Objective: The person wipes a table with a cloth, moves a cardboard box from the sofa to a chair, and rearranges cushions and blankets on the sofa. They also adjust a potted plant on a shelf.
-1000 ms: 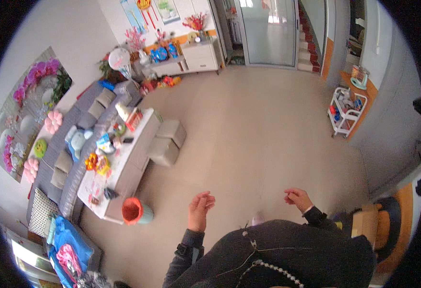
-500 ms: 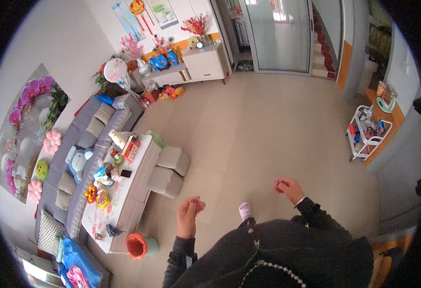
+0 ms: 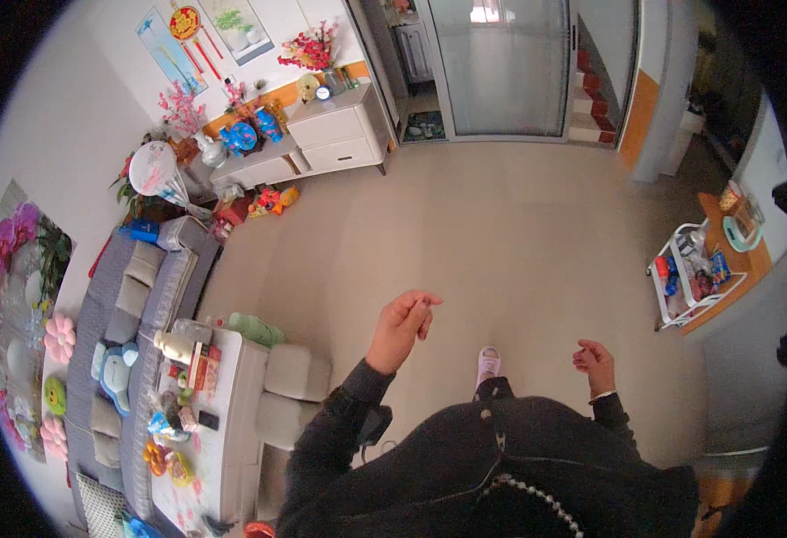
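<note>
Left hand (image 3: 397, 332): you've got it loosely curled, empty, apart from the other.
Right hand (image 3: 599, 367): loosely curled, empty too.
Cart (image 3: 706, 306): your two o'clock, untouched, nothing lifted.

Wears black long-sleeved jacket (image 3: 546, 448), dark knit-looking cuff (image 3: 368, 382) at left; front zipper with silver-coloured pull (image 3: 500, 441); string of pearly beads (image 3: 538, 501); thin pale bracelet (image 3: 603, 394) behind right hand (image 3: 597, 364); pale pink slipper (image 3: 489, 361) shows.
</note>
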The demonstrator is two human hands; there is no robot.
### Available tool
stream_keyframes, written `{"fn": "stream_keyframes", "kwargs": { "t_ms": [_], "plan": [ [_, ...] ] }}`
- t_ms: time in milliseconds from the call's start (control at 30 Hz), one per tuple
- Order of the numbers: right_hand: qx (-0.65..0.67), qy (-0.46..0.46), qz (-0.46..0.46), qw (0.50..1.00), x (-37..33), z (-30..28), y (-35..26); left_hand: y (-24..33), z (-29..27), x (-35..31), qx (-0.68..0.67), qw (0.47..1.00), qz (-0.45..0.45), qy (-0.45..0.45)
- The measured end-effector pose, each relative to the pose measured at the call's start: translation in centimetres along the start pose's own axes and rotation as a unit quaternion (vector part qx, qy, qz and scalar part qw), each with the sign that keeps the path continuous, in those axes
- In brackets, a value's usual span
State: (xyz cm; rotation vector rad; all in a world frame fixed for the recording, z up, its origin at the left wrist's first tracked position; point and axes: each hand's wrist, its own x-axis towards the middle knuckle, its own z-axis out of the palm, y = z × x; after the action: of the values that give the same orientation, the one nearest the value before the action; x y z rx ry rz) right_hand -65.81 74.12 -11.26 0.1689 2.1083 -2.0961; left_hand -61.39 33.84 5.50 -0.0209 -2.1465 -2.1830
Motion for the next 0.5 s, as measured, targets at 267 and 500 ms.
{"fn": "stream_keyframes", "kwargs": {
  "t_ms": [267,500],
  "plan": [
    [0.009,-0.062,-0.059,0.996,26.0,9.5,-8.3,1.6,-6.4,17.9,0.039,0.995,0.044,0.077],
    [-0.016,-0.215,-0.136,0.967,45.9,22.3,-17.8,-0.7,-15.5,28.6,0.052,0.974,0.011,0.220]
  ]
}}
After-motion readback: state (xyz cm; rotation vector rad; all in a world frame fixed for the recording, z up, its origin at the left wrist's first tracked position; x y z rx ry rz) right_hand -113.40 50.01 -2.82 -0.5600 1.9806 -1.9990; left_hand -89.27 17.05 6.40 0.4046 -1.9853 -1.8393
